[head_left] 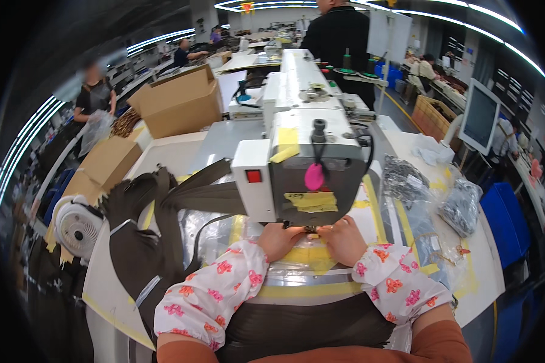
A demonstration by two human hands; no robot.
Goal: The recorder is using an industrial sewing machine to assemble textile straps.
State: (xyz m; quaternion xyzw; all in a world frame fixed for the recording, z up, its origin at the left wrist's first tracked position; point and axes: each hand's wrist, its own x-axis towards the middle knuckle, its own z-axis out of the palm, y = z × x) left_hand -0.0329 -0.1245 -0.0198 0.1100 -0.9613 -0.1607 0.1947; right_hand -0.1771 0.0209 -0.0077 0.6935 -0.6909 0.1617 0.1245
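Both my hands meet under the head of a white industrial sewing machine (321, 163). My left hand (277, 242) is closed, thumb and fingers pinched toward the needle area. Facing it from the other side, my right hand (346, 242) is closed in the same way. What lies between the fingertips is too small and too shaded to name. Yellow tape (303, 257) covers the work plate beneath them. Left of the machine, dark brown fabric strips (154, 224) lie in bundles, some tied with pale bands. More dark fabric (303, 323) lies across my lap.
A small white fan (79, 225) stands at the left table edge, near cardboard boxes (181, 103). On the right lie plastic bags of dark parts (460, 206), beside a blue bin (504, 224) and a monitor (479, 118). A person in black (338, 42) stands behind the machine.
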